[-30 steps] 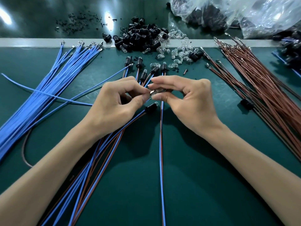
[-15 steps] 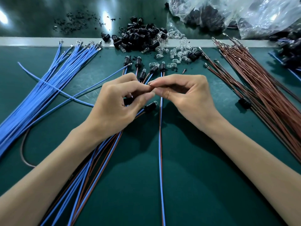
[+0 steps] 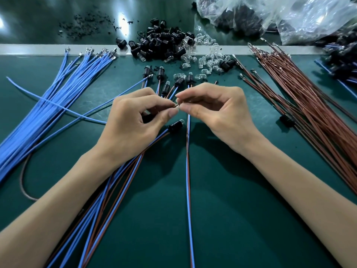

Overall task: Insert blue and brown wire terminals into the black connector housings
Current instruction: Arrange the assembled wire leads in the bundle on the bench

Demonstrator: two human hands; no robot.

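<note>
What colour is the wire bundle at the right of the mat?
Brown; the wire bundle shows best in the head view.

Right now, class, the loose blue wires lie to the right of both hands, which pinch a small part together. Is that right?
Not quite. The head view shows the blue wires lying left of the left hand and right hand.

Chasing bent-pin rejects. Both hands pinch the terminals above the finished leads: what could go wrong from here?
1. The terminals are pinched between left hand and right hand, mostly hidden in the grip; a skewed push could bend them or seat them in the wrong cavity.
2. The finished assemblies run beneath the left hand; a wrist shift may snag and drag them.
</note>
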